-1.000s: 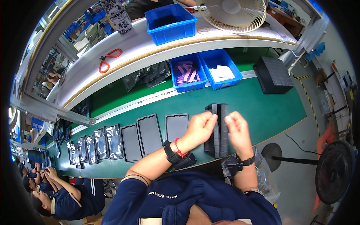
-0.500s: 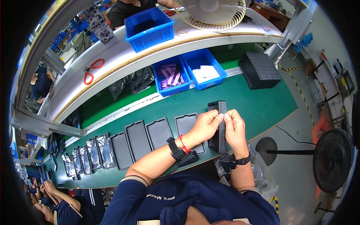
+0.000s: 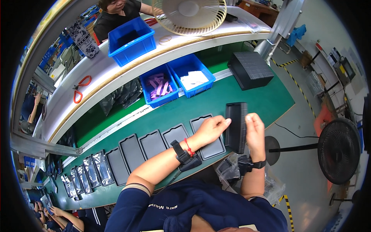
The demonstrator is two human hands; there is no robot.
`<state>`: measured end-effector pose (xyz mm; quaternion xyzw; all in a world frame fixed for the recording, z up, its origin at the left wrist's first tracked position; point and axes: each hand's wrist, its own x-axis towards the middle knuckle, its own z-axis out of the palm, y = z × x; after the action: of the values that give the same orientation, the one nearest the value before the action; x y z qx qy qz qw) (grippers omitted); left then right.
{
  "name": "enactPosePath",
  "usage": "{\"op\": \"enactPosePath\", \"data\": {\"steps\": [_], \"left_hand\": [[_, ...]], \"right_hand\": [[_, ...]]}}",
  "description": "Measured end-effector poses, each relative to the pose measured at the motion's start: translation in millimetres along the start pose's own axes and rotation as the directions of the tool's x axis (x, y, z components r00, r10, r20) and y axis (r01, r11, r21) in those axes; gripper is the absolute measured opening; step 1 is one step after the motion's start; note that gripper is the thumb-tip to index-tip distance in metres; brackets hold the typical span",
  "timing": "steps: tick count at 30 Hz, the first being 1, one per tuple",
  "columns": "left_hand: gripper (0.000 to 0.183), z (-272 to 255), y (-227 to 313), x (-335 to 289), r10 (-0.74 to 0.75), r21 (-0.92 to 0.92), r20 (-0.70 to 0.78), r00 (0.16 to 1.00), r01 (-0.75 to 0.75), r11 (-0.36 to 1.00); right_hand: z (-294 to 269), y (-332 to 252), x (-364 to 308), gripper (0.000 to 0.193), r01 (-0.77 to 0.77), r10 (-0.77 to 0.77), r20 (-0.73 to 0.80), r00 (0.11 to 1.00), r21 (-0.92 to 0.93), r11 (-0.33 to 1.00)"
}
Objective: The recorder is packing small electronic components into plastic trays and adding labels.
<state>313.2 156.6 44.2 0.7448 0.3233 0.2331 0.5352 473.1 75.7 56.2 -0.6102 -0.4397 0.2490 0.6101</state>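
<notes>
Upright at the right of the row stands a block of nested black plastic trays [image 3: 236, 133], its open side to the left. My right hand [image 3: 255, 129] is closed on its right edge near the top. My left hand [image 3: 211, 130] reaches over a shallow grey plastic tray [image 3: 212, 149] on the bench. Its thumb and fingers are pressed together, the tips by the block's left edge; whether they hold anything is hidden. More shallow trays [image 3: 131, 154] lie in a row to the left. Past them are several trays with shiny clear film [image 3: 102, 168].
Behind stand a blue bin of pink-purple strips [image 3: 160, 88], a blue bin of white pieces [image 3: 194, 79] and a black tray block [image 3: 251, 69]. On the shelf are red-handled cutters [image 3: 82, 89], a blue bin [image 3: 131, 40] and a fan [image 3: 189, 15]. A black fan [image 3: 338, 150] stands at right.
The view has shifted. My hands, together at the tray block's top before, are now apart, the right still on the block. Another shallow tray shows at the row's right end, under my left hand.
</notes>
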Motion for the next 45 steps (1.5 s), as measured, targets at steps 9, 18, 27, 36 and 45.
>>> {"op": "enactPosePath", "data": {"steps": [9, 18, 27, 36, 45], "left_hand": [[0.033, 17, 17, 16, 0.100, -0.133, -0.237, 0.966, -0.134, 0.982], [0.037, 41, 2, 47, 0.099, 0.054, -0.155, 0.983, -0.092, 0.994], [0.030, 59, 22, 54, 0.186, -0.168, -0.287, 0.940, -0.241, 0.956], [0.047, 53, 7, 77, 0.073, 0.069, 0.184, 0.980, -0.087, 0.994], [0.047, 15, 16, 24, 0.106, 0.588, 0.328, 0.939, -0.290, 0.755]], "right_hand": [[-13, 7, 9, 0.022, -0.022, 0.010, -0.201, 0.979, -0.060, 0.998], [-39, 4, 11, 0.023, -0.013, -0.001, -0.124, 0.992, -0.113, 0.994], [-31, 16, 19, 0.023, -0.087, 0.087, -0.306, 0.948, 0.013, 0.996], [-151, 103, 91, 0.031, -0.483, 0.473, -0.122, 0.873, -0.069, 0.873], [-53, 9, -15, 0.069, 0.018, -0.078, -0.052, 0.996, -0.710, 0.704]]}}
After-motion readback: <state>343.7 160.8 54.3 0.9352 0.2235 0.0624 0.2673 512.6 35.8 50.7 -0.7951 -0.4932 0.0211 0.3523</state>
